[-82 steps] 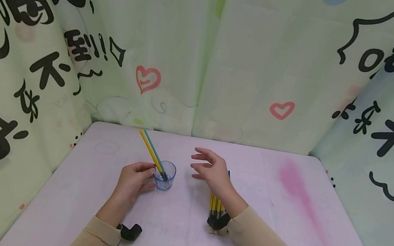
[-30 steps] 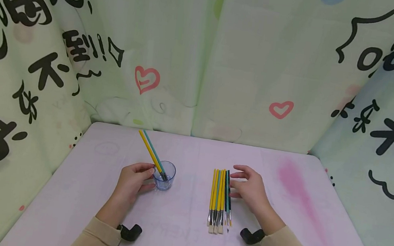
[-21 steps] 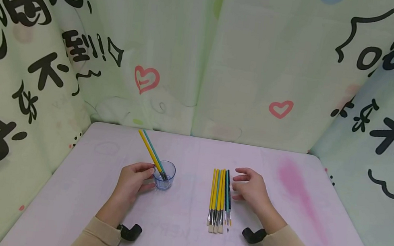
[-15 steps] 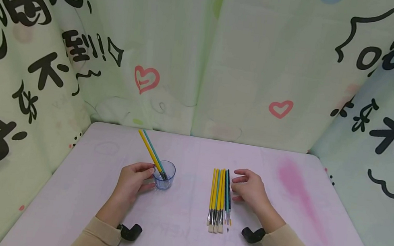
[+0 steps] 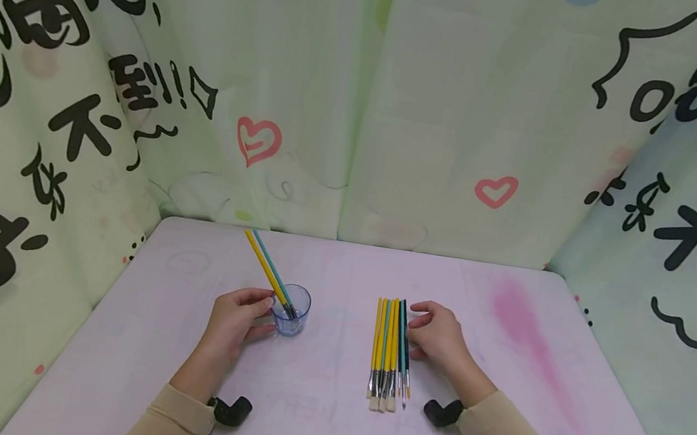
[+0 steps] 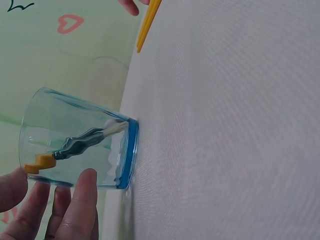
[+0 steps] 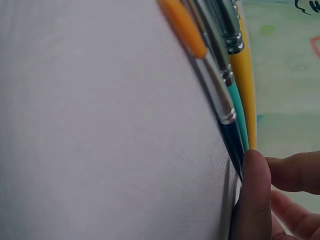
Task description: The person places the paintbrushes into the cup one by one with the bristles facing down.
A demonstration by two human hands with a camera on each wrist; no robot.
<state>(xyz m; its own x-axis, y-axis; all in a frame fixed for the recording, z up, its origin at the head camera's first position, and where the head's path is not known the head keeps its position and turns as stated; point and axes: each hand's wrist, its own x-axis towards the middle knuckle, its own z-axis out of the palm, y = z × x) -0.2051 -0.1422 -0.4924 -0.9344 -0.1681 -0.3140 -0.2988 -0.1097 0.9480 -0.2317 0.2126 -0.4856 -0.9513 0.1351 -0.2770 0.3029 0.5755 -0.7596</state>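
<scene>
My left hand (image 5: 236,319) holds a small clear bluish cup (image 5: 297,325) by its left side, fingers and thumb against the wall in the left wrist view. A yellow-handled paintbrush (image 5: 267,264) and a turquoise-handled paintbrush (image 5: 270,259) lean in the cup, bristles down. Right of centre, several paintbrushes (image 5: 388,337) lie side by side, bristles towards me. My right hand (image 5: 441,339) is at the row's right edge, fingers apart. In the right wrist view its thumb meets the handle of the outermost dark-blue paintbrush (image 7: 231,142); no clear pinch shows.
A pale pink table (image 5: 313,414) with a stronger pink streak bears everything. Pale green curtains (image 5: 438,113) with black writing and pink hearts stand round its back and sides. A black wrist device (image 5: 229,411) sits at the left wrist and another black device (image 5: 442,413) at the right.
My right hand crossed from between cup and paintbrushes to the row's right side, drew slightly away, then came left against its edge. My left hand and the cup stayed put.
</scene>
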